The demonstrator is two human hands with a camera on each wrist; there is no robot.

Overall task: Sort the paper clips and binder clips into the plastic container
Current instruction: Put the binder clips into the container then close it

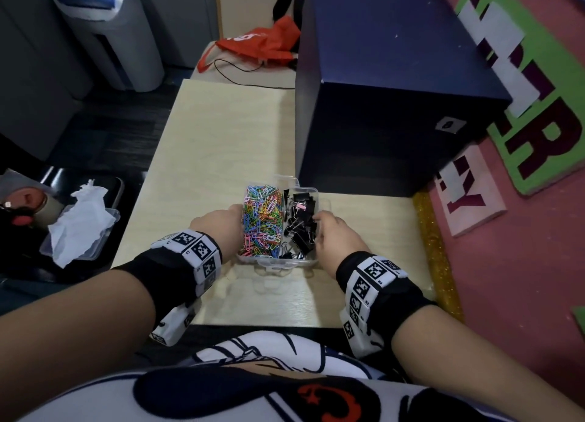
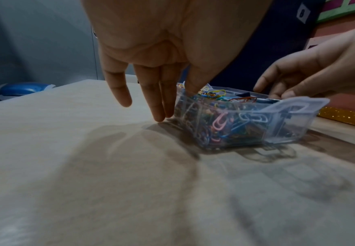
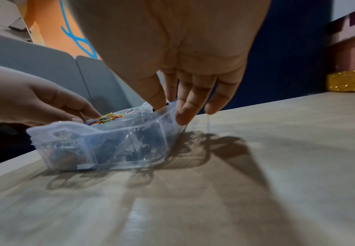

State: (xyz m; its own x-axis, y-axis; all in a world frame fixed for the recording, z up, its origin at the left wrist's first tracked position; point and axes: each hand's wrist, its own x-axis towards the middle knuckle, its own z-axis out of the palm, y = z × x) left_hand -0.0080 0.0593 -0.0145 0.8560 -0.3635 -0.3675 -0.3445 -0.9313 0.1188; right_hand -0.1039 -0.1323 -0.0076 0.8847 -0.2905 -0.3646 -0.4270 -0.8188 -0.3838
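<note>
left hand [image 1: 221,224] is on the left wall of the plastic container [image 1: 278,262]: thumb hooked over the rim into the paper clip side, fingers [image 2: 159,106] straight down the outside wall, tips at the table [image 1: 202,156]. so it pinches the wall between thumb and fingers. right hand [image 1: 335,235] mirrors it on the right wall: thumb inside the rim on the binder clip side, fingers [image 3: 185,109] down the outside. the container is clamped between both hands, sitting flat on the table.

location, relative to the dark blue box [image 1: 392,83]: the container sits just in front of the box's near left corner, close to it but i can't tell if they touch.

progress: looks essentially done. paper clips [image 1: 262,222], coloured, fill the left compartment; binder clips [image 1: 300,222], mostly black with one pink, sit in the right compartment. no loose clips visible on the table around the container. no mixing that i can see, though the piles are dense. my read is what's left is at most closing or setting the container aside; the lid's state isn't clear, only a clear flap at the far end.

orientation: the container's long axis runs away from the person, toward the box's front face, slightly skewed right at the far end. the divider runs along that same axis. near short end, with a latch tab [image 2: 294,106], points back at the person. opening faces up.
</note>
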